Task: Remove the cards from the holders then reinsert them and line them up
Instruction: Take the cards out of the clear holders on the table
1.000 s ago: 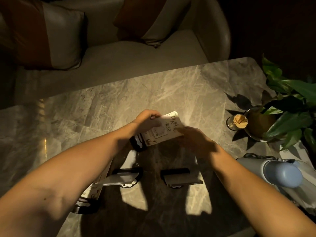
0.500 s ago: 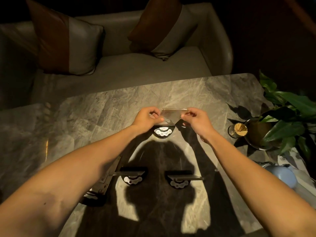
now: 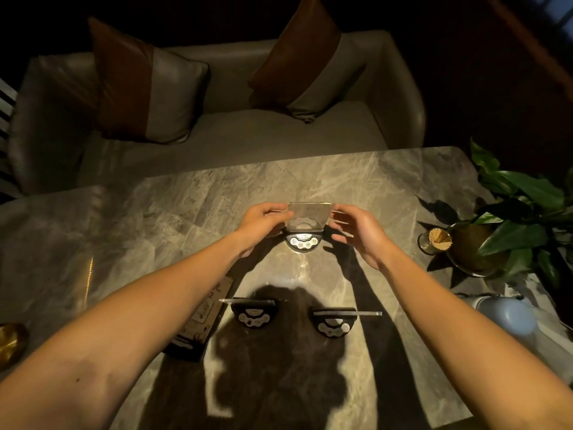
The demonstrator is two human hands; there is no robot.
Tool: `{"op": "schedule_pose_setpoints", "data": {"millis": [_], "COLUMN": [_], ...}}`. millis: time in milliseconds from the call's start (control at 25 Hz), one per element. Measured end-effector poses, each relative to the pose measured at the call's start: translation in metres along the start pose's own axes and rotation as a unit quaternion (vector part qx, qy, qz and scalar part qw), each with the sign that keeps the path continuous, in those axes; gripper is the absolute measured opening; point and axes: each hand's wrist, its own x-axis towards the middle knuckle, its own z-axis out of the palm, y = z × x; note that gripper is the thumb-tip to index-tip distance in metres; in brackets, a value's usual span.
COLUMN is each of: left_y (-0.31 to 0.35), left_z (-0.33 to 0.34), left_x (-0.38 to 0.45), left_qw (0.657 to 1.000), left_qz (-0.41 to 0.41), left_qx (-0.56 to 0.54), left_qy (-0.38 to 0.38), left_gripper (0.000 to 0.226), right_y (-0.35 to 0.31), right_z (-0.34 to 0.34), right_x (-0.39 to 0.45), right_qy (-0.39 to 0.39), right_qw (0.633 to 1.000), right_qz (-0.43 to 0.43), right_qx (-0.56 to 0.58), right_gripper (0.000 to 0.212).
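A clear card [image 3: 310,215] stands upright in a black half-round holder [image 3: 303,242] at the middle of the marble table [image 3: 155,218]. My left hand [image 3: 260,225] pinches the card's left edge. On the card's right side, my right hand [image 3: 361,234] has its fingers spread, one fingertip at the upper right corner. Nearer to me, two more black holders [image 3: 254,316] [image 3: 333,324] each carry a clear card seen edge-on. A printed card [image 3: 204,315] lies flat beside my left forearm, with a dark holder [image 3: 186,347] at its near end.
A potted plant [image 3: 514,218] and a glass of toothpicks [image 3: 434,240] stand at the right edge. A pale blue bottle [image 3: 508,318] lies near my right forearm. A gold object [image 3: 11,342] sits at the far left. A sofa [image 3: 248,128] with cushions runs behind the table.
The card went from tilted in both hands to standing upright in the middle holder. My right hand's fingers have spread apart from their pinch on the right edge.
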Motion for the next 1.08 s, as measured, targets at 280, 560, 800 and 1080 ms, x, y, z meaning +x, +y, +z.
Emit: {"op": "schedule_pose_setpoints", "data": {"millis": [280, 560, 800, 1080], "left_y": [0.016, -0.026, -0.108, -0.182], "left_z": [-0.05, -0.141, -0.2, -0.201], "left_x": [-0.06, -0.12, -0.155, -0.158], "left_qw": [0.998, 0.992, 0.987, 0.981], "left_qz": [-0.01, -0.019, -0.073, -0.087], "left_qx": [-0.066, -0.127, -0.101, -0.075], "left_qy": [-0.011, 0.006, 0.097, 0.154], "left_gripper": [0.053, 0.078, 0.05, 0.02], "right_y": [-0.019, -0.016, 0.049, 0.148], "right_z": [0.036, 0.14, 0.241, 0.276], "right_x": [-0.06, -0.123, -0.145, -0.134], "right_qy": [0.06, -0.117, -0.139, -0.111], "right_qw": [0.993, 0.978, 0.989, 0.989], "right_qz": [-0.055, -0.06, -0.008, 0.09], "right_qx": [0.084, 0.16, 0.048, 0.022], "right_gripper": [0.057, 0.076, 0.061, 0.051]}}
